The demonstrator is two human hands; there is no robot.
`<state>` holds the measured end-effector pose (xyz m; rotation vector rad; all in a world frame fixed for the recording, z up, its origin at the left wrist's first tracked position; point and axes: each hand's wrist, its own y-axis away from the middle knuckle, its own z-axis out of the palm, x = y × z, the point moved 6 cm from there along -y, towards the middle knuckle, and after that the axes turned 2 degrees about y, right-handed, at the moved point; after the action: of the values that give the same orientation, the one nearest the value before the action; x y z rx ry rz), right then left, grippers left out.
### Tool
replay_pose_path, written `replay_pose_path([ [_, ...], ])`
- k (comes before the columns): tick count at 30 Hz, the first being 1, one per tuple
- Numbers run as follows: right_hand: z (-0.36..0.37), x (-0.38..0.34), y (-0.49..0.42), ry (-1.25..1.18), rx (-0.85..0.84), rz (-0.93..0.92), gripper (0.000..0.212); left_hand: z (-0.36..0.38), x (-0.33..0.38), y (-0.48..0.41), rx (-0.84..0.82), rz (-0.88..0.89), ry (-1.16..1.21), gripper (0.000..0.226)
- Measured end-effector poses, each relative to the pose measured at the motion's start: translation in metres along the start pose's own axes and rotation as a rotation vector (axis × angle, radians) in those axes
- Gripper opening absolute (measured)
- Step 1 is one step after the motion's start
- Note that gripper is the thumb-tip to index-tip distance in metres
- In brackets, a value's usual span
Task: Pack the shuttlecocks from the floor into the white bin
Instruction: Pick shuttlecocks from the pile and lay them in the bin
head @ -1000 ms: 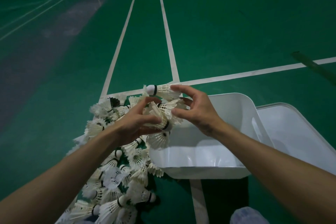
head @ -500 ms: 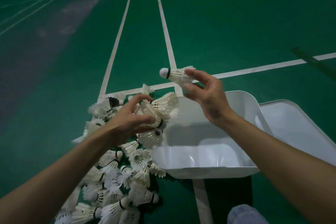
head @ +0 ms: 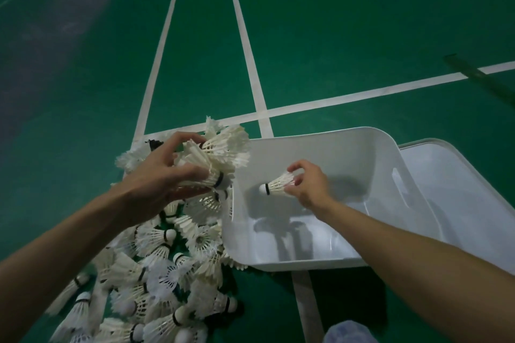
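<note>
Now we have both hands busy over the green court floor (head: 334,36). Our right hand (head: 309,186) is reached down inside the white bin (head: 362,147), and its fingers (head: 296,167) are curled and pinch the feather end of a single shuttlecock (head: 274,186). That shuttlecock lies sideways in the grip, with its cork tip and black band pointing left toward the bin's left wall, and its shadow falls on the bin's bottom below it. We cannot tell whether it touches the bottom.

Our left hand (head: 156,175) hovers just outside the bin's left wall, above the pile of shuttlecocks (head: 156,273). Its fingers (head: 184,137) and thumb are closed round a bunch of shuttlecocks (head: 223,153), a few nested together, with the feather skirts fanning up and to the right over the bin's rim.

The pile spreads across the floor on the left, from under our left hand down to the lower edge of the view, and its nearest shuttlecocks touch the bin's left wall. The bin sits across the white court lines (head: 248,44), which meet just beyond it. A second white tray (head: 459,189) lies right beside the bin on its right, touching it. A bit of pale blue fabric (head: 345,333) shows at the bottom edge, and a dark strip (head: 473,72) crosses the line at far right
</note>
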<state>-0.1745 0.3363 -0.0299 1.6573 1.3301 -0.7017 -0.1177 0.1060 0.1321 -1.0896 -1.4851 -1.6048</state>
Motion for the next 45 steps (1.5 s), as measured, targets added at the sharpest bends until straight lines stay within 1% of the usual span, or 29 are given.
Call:
replay_pose_path([
  [4, 0.023, 0.02, -0.015, -0.091, -0.044, 0.121, 0.046, -0.009, -0.006, -0.001, -0.001, -0.013, 0.03, 0.06],
  [9, 0.049, 0.026, -0.032, 0.008, -0.121, 0.135, 0.039, -0.019, -0.014, -0.007, -0.029, -0.035, 0.058, 0.081],
  [11, 0.058, 0.027, -0.036, 0.09, -0.124, 0.118, 0.04, -0.021, -0.015, -0.008, -0.031, -0.039, 0.079, 0.075],
  [13, 0.059, 0.027, -0.038, 0.142, -0.103, 0.085, 0.039, -0.018, -0.013, -0.008, -0.026, -0.031, 0.101, 0.053],
  [14, 0.058, 0.028, -0.039, 0.15, -0.1, 0.08, 0.039, -0.017, -0.013, -0.008, -0.03, -0.028, 0.11, 0.049],
  [19, 0.056, 0.035, -0.04, 0.177, -0.104, 0.087, 0.038, -0.014, -0.012, -0.004, -0.032, -0.022, 0.106, 0.05],
  [22, 0.063, 0.03, -0.036, 0.175, -0.157, 0.068, 0.041, -0.013, -0.011, -0.002, -0.03, -0.036, 0.091, 0.05],
  [24, 0.065, 0.028, -0.034, 0.125, -0.186, 0.077, 0.043, -0.012, -0.011, -0.001, -0.028, -0.048, 0.079, 0.051],
  [27, 0.057, 0.027, -0.033, 0.077, -0.19, 0.065, 0.051, -0.009, -0.01, 0.001, -0.024, -0.055, 0.072, 0.051],
  [29, 0.051, 0.026, -0.032, 0.125, -0.222, 0.034, 0.06, -0.007, -0.008, 0.002, -0.02, -0.05, 0.068, 0.051],
  [31, 0.043, 0.026, -0.03, 0.166, -0.248, 0.03, 0.064, -0.004, -0.004, 0.004, -0.023, -0.046, 0.07, 0.052],
  [34, 0.025, 0.019, -0.028, 0.135, -0.196, 0.023, 0.061, 0.004, 0.003, 0.006, -0.04, -0.04, 0.057, 0.055],
  [36, 0.008, 0.004, -0.022, -0.002, -0.159, 0.02, 0.049, 0.011, 0.005, 0.008, -0.049, -0.046, 0.057, 0.057],
  [38, -0.017, -0.027, -0.008, -0.217, -0.108, -0.03, 0.033, 0.021, 0.006, 0.009, -0.062, -0.055, 0.042, 0.059],
  [40, -0.051, -0.069, 0.015, -0.389, -0.043, -0.177, 0.025, 0.029, 0.004, 0.008, -0.073, -0.063, 0.021, 0.06],
  [42, -0.08, -0.112, 0.045, -0.429, -0.03, -0.413, 0.031, 0.036, 0.001, 0.006, -0.083, -0.077, 0.011, 0.06],
  [44, -0.092, -0.142, 0.071, -0.353, -0.113, -0.597, 0.044, 0.043, -0.003, 0.003, -0.094, -0.098, -0.005, 0.061],
  [45, -0.09, -0.15, 0.08, -0.278, -0.174, -0.642, 0.049, 0.046, -0.005, 0.003, -0.103, -0.107, -0.012, 0.062],
])
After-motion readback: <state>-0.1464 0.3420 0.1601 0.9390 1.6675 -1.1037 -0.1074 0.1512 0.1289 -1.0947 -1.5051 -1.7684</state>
